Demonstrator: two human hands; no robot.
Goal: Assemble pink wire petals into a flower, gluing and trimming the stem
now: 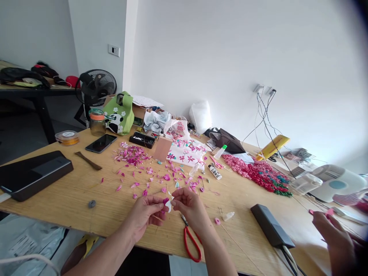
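Low over the front of the wooden table (120,207), my left hand (148,212) pinches a small magenta and white petal piece (168,206) between thumb and fingers. My right hand (188,207) meets it from the other side, fingertips closed on the white part. The fingers hide how the petals are joined. Just below my right hand lies a pair of red-handled scissors (191,249), partly covered by my wrist. Loose magenta petals (133,154) are strewn beyond my hands, thickest in a heap at the left. A pink thread spool (217,221) and a small clear bottle (228,216) sit to the right.
Another person's hand (330,230) holds something pink at the far right. A dark grey box with cables (271,226) stands between us. Petal bunches (258,174), a glue bottle (214,171), a phone (101,143) and a black stand (37,174) lie around.
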